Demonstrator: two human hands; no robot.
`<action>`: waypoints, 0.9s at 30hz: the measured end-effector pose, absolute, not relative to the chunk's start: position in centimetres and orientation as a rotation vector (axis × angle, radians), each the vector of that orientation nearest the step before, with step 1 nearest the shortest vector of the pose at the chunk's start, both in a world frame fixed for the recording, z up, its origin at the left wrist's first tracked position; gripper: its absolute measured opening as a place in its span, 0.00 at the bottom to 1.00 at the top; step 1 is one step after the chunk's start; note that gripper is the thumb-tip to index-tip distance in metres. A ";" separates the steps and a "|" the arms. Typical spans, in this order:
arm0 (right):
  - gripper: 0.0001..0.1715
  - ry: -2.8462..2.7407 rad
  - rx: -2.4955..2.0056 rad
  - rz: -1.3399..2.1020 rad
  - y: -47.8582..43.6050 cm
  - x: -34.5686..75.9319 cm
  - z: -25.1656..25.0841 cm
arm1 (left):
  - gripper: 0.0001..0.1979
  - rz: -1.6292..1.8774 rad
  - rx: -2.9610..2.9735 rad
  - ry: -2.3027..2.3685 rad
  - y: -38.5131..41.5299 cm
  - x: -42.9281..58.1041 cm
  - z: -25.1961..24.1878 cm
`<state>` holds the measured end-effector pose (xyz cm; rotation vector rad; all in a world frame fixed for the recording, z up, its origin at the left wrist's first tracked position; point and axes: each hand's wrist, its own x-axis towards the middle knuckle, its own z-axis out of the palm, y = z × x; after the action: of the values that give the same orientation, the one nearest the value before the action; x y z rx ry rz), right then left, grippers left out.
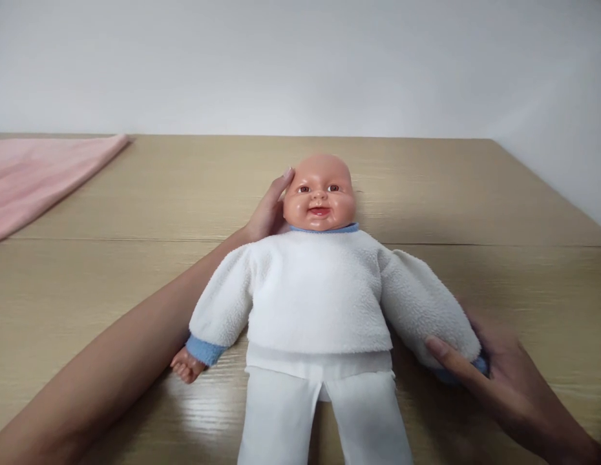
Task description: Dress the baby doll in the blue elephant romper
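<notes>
A baby doll (320, 290) lies on its back on the wooden table (111, 213), head away from me. It wears a white fleece top with blue cuffs and white trousers. My left hand (269, 210) cups the side and back of the doll's head, thumb against its temple. My right hand (494, 374) is closed round the end of the doll's sleeve at the lower right, thumb on top of the fleece; the doll's own hand there is hidden. The doll's other small hand (187, 367) rests bare on the table.
A pink cloth (33, 174) lies flat at the far left of the table. A plain white wall (300, 64) stands behind the table's far edge. The table's right edge runs diagonally at the right.
</notes>
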<state>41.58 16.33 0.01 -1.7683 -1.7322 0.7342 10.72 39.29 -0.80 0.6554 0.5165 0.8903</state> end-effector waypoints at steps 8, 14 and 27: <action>0.22 -1.778 -1.786 0.582 16.4 41.2 -0.9 | 0.31 0.900 0.686 0.480 39.4 10.7 -0.9; 0.24 -1.791 -1.778 0.620 16.3 41.3 -1.0 | 0.26 0.935 0.699 0.480 39.4 11.0 -0.8; 0.24 -1.734 -1.765 0.739 16.6 40.9 -0.9 | 0.26 0.956 0.694 0.510 39.7 11.1 -1.6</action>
<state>40.90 16.55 -0.89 -1.7647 -1.7341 0.7387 11.05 39.74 -1.62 0.6941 0.5100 0.9562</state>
